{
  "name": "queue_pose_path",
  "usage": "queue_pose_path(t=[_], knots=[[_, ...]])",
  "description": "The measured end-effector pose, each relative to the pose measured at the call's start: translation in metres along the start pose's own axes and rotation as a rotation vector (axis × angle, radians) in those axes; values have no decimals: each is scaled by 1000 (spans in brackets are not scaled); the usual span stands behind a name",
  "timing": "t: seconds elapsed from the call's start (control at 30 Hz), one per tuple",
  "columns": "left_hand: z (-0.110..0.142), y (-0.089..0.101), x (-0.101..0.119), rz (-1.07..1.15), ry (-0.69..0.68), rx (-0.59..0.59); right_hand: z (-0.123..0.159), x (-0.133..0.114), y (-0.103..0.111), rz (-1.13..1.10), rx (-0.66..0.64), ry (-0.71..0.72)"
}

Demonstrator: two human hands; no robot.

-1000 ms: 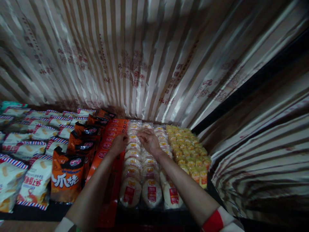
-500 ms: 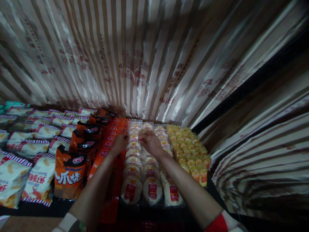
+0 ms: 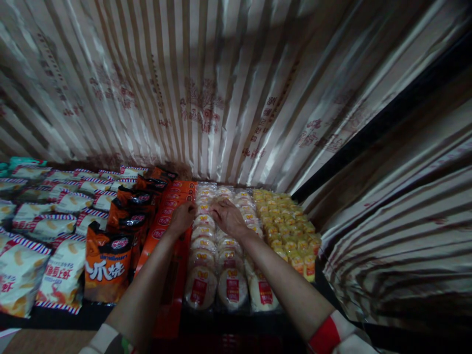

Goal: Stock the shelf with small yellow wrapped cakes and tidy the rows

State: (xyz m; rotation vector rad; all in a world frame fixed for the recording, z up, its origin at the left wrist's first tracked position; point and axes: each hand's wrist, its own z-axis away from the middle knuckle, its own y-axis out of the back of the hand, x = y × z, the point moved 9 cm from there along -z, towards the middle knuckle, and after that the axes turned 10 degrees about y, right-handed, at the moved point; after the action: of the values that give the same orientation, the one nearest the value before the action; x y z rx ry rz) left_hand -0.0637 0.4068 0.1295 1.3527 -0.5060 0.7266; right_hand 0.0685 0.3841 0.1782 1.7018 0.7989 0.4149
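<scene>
My left hand (image 3: 182, 218) reaches to the far part of the leftmost row of clear-wrapped round white crackers (image 3: 200, 287). Its fingers are pinched together at the left side of a wrapped round cracker (image 3: 204, 208) in that row. From the other side my right hand (image 3: 227, 216) meets the same packet, thumb and fingers closed at its right edge and the palm over the middle row. The fingertips are dim and partly hidden. Two more rows of these crackers, with red labels and yellow logos, stand alongside.
On the left are orange and black snack bags (image 3: 106, 265) and several white snack bags (image 3: 59, 275) with striped edges. An orange-red carton (image 3: 167, 290) lies under my left forearm. Small yellow packets (image 3: 287, 221) fill the right. Behind hangs a striped curtain (image 3: 206, 59); a dark bar (image 3: 368, 123) slants across it.
Both hands stay almost in the same place, with the right fingers shifted slightly left. The camera view has moved a little.
</scene>
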Motion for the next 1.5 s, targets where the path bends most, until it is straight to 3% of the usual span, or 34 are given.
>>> queue_pose_path(t=[0.2, 0.4, 0.63, 0.93, 1.5], knots=[[3, 1, 0, 23, 5, 9, -5, 5, -5, 22, -57, -45], [4, 1, -1, 57, -2, 24, -4, 16, -10, -181, 14, -83], [2, 1, -4, 86, -20, 42, -2, 18, -11, -271, 65, -116], [2, 2, -2, 118, -25, 48, 0, 21, -10, -237, 172, -183], [-1, 6, 0, 120, -47, 52, 2, 21, -8, -172, 209, -214]])
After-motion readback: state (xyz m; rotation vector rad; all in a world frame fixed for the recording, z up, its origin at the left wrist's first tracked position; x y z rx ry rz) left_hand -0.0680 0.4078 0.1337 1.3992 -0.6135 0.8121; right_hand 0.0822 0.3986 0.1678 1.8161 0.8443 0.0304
